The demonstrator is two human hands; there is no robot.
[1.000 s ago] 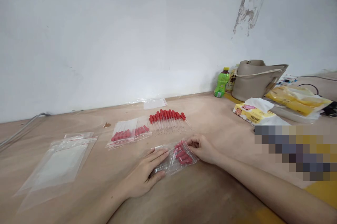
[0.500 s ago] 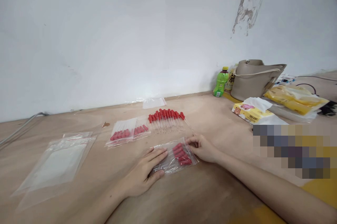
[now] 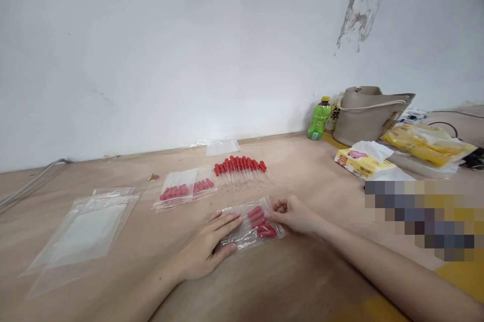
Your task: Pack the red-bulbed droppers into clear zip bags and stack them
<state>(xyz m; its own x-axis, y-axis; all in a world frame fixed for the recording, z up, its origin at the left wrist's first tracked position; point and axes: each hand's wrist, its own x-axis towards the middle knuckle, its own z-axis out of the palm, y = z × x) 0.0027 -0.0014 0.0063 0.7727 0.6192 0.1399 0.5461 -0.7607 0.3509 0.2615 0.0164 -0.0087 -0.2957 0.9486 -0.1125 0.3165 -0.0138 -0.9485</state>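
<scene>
While the left hand (image 3: 207,249) presses a bag (image 3: 245,238), right fingers (image 3: 276,217) pinch it.

At the far right of the bench (image 3: 310,176), I see a green bottle (image 3: 319,120) near a beige bag (image 3: 366,123). Nearer me sits a tissue box (image 3: 359,163), left of a yellow packet (image 3: 429,146). A grey cable (image 3: 35,182) lies left.

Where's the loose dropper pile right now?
In the head view, the loose dropper pile lies just below centre, right of the two filled bags and beyond the bag under the left hand.
</scene>
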